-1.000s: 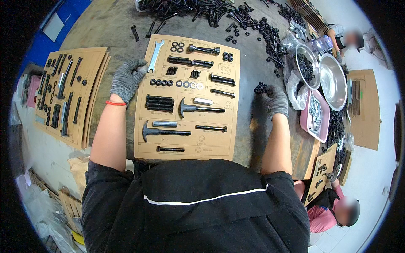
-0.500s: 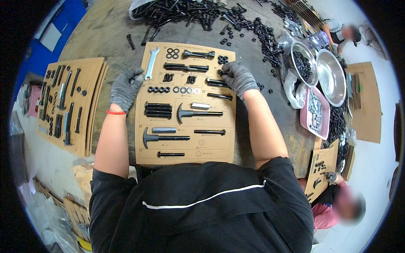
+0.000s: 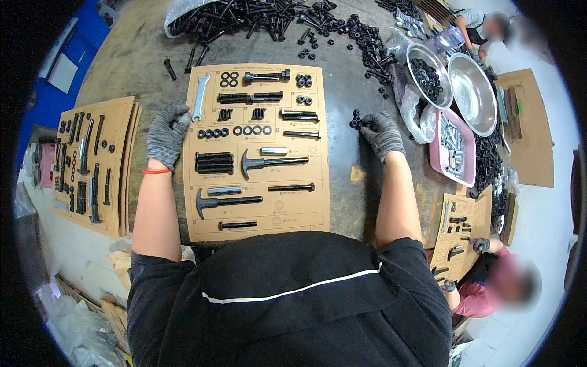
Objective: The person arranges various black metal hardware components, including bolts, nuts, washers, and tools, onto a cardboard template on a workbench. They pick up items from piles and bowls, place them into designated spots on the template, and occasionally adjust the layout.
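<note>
A cardboard sheet (image 3: 293, 214) of sorted hardware lies in front of me. It bears an open-end wrench (image 3: 200, 96), black bolts (image 3: 214, 162), nuts, washers (image 3: 252, 130), silver sleeves (image 3: 273, 151) and two T-shaped black handles (image 3: 275, 162). By its left edge rests my left hand (image 3: 166, 136), grey-gloved, fingers curled in; whether they touch the edge I cannot tell. Right of the sheet, my gloved right hand (image 3: 383, 136) has its fingertips pinched at a small cluster of black nuts (image 3: 356, 119) on the table. The fingers partly cover the nearest nut.
Loose black bolts (image 3: 244, 18) heap at the far side, with nuts trailing right. Two steel bowls (image 3: 474, 95) and a pink tray (image 3: 455, 147) of silver sleeves stand right. More filled cardboard sheets (image 3: 92, 165) stack left. Two other people work along the right.
My right hand has moved off the sheet's right edge to the nuts on the table, uncovering nuts on the sheet. The whole view has shifted slightly; my left hand stays beside the sheet.
</note>
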Motion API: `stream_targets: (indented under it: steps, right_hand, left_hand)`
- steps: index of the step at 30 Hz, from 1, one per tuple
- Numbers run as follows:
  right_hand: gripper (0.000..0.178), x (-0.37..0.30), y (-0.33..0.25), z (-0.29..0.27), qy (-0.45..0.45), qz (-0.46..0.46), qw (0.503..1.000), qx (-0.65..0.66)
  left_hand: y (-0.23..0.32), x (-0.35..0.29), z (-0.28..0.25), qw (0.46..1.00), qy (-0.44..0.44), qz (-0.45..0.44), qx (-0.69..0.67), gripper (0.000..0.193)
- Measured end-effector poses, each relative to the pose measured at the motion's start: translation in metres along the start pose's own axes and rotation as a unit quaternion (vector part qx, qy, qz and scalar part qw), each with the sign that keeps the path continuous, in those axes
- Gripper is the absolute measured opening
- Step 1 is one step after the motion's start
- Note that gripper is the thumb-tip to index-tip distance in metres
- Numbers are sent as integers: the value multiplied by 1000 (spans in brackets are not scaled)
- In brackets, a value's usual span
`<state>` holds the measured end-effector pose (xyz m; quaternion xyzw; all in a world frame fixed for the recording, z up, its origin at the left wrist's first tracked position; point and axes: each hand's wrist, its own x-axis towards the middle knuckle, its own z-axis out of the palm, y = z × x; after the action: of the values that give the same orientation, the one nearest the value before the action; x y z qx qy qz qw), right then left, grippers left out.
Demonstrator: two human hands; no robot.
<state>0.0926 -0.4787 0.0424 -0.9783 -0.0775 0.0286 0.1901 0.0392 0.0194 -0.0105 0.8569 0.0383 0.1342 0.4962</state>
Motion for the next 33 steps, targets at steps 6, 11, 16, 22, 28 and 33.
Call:
stream_targets:
  steps: [6, 11, 16, 22, 28, 33]
  right_hand:
    - [23, -2, -6, -4, 2, 50, 998, 34]
    - [30, 12, -8, -1, 9, 142, 990, -23]
    - [18, -2, 1, 8, 131, 31, 991, -14]
    - [24, 2, 6, 8, 38, 20, 999, -27]
    - [38, 8, -5, 21, 55, -97, 993, 41]
    - [24, 9, -3, 26, 40, -40, 998, 43]
  left_hand:
    - [16, 0, -1, 1000, -3, -26, 13, 24]
    - [6, 0, 0, 1000, 6, -10, -3, 24]
    - [6, -1, 1, 1000, 3, -21, -2, 23]
    - [14, 1, 0, 999, -10, -33, 8, 24]
    - [22, -5, -3, 998, -19, -67, 8, 24]
    - [21, 3, 1, 992, -34, -55, 111, 24]
